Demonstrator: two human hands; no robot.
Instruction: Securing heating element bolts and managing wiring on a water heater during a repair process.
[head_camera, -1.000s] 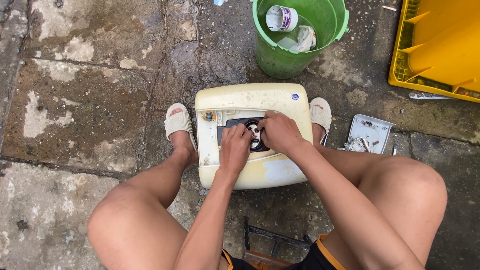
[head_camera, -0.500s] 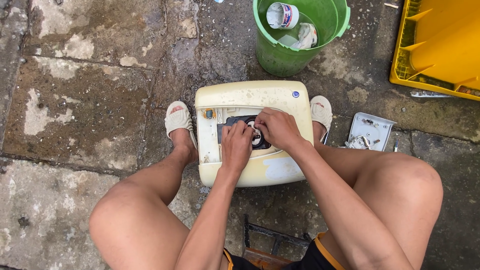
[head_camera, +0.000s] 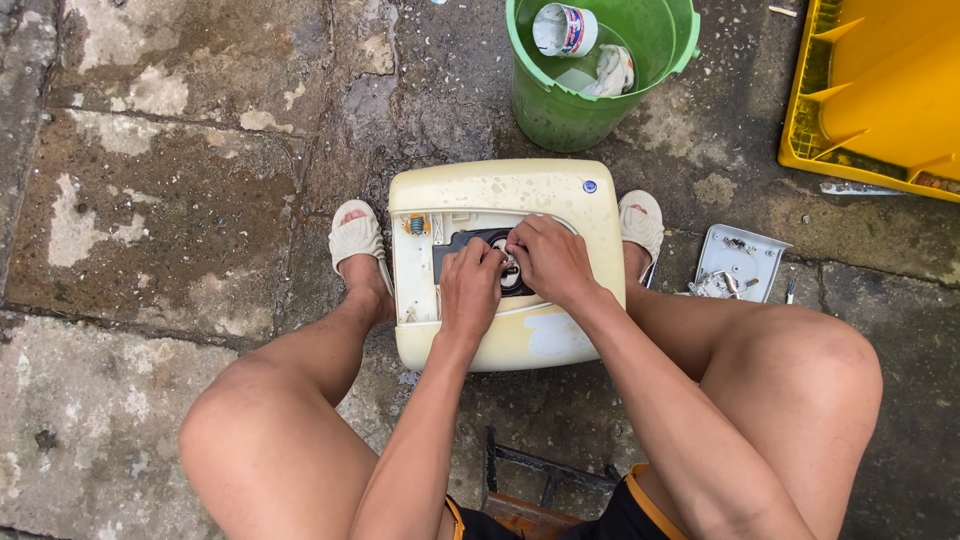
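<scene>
A cream-yellow appliance casing (head_camera: 500, 195) lies flat on the wet stone ground between my two sandalled feet. A dark opening (head_camera: 455, 250) sits in its middle. My left hand (head_camera: 470, 288) and my right hand (head_camera: 550, 262) rest on the casing, and their fingertips meet over that opening. Both pinch a small pale part (head_camera: 510, 263) inside it, mostly hidden by the fingers. A small coiled fitting (head_camera: 416, 225) shows on the casing, left of my hands.
A green bucket (head_camera: 545, 115) holding a can and crumpled rags stands just beyond the casing. A yellow plastic crate (head_camera: 880, 90) is at the upper right. A white lid (head_camera: 740, 262) with small screws lies by my right foot. A dark metal stool frame (head_camera: 545, 470) is under me.
My hands stay at the opening with only small finger movements. The view has shifted slightly.
</scene>
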